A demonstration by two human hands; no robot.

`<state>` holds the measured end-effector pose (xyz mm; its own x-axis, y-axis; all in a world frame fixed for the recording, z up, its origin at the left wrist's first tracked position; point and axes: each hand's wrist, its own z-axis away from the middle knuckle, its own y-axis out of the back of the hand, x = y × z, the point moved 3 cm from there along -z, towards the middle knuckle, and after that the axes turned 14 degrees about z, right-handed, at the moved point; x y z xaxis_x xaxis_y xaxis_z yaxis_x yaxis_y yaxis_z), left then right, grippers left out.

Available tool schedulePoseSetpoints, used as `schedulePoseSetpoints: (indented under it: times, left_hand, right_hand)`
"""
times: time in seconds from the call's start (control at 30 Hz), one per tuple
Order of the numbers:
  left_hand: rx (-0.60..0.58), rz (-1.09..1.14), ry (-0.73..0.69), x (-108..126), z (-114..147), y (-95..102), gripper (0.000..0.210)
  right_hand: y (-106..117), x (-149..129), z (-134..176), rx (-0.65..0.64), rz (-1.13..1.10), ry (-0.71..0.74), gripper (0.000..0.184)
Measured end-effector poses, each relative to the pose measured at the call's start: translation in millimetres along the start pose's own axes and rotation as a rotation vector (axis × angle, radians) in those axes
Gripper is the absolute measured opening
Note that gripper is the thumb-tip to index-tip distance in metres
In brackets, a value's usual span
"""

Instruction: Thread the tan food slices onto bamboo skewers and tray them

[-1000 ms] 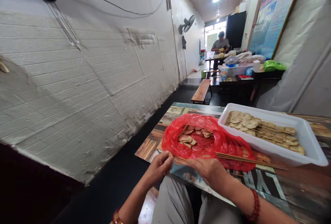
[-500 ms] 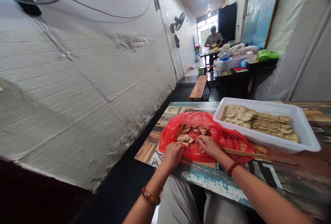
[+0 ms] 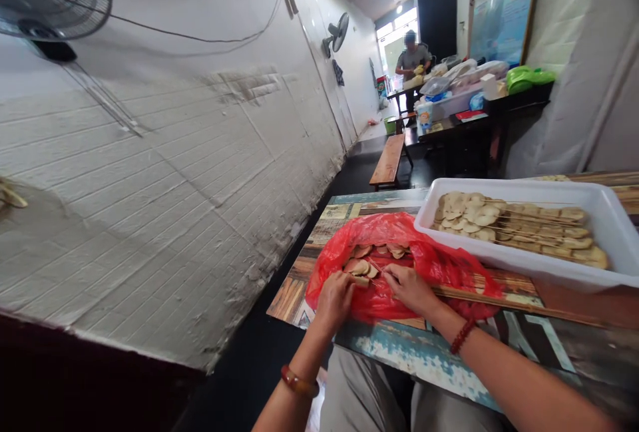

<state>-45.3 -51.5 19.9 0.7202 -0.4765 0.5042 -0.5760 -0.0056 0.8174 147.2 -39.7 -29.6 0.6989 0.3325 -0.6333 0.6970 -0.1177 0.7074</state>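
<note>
Slices [image 3: 362, 267] in red bag [image 3: 327, 262], just ahead of left hand [image 3: 335, 295], left of right hand [image 3: 405, 283]; left nearer. Left fingers narrow, seemingly on slice [image 3: 360, 281]. Right fingers pinched, apparently on thin stick [image 3: 377, 267], long axis slanting forward-left toward slices. Spare sticks [image 3: 492, 300] right of right hand, partly behind forearm. Left contact hidden by fingers; stick tip too fine to tell.

1. Bag [image 3: 372, 224]: red, open, on the table [image 3: 409, 347].
2. Left hand [image 3: 335, 299]: at bag's near-left edge, touching slices [image 3: 360, 268], grip unclear.
3. Right hand [image 3: 410, 289]: over bag's opening, pinching thin stick [image 3: 377, 268].
4. Tub [image 3: 549, 265]: right of bag, holding skewered slices [image 3: 466, 209].
5. Bench [image 3: 389, 160]: beyond bag.
</note>
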Motion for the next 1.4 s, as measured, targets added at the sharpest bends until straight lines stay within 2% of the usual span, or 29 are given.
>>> schedulePoseSetpoints:
  times: [0.17,0.37,0.5,0.6,0.73,0.87,1.0,1.17,1.4]
  left_hand:
    - [-0.086,-0.120,-0.018,-2,-24,-14.7,0.024]
    - [-0.104,-0.132,-0.019,-11,-26,-14.9,0.025]
    - [-0.061,0.084,-0.001,-12,-27,-10.2,0.016]
    - [0.015,0.386,0.087,-14,-30,-7.0,0.007]
    - [0.088,0.926,0.284,-11,-35,-9.6,0.027]
    - [0.096,1.209,0.361,-2,-40,-17.3,0.033]
    - [0.049,1.302,0.393,10,-46,-27.8,0.036]
    - [0.015,1.365,0.321,27,-57,-36.4,0.037]
    - [-0.181,1.321,0.261,39,-78,-45.8,0.037]
  right_hand:
    - [3,-1,0,0.026,-0.025,-0.019,0.025]
    - [4,-1,-1,0.041,-0.087,-0.027,0.026]
    - [7,-3,0,0.060,-0.155,-0.034,0.026]
    - [12,-3,2,0.081,-0.220,-0.050,0.026]
    - [15,4,0,0.077,-0.341,-0.113,0.028]
    - [15,11,-4,0.054,-0.486,-0.195,0.037]
    - [24,8,-5,0.054,-0.586,-0.254,0.044]
    - [39,-2,-6,0.052,-0.627,-0.273,0.042]
    - [43,2,-8,0.074,-0.671,-0.331,0.036]
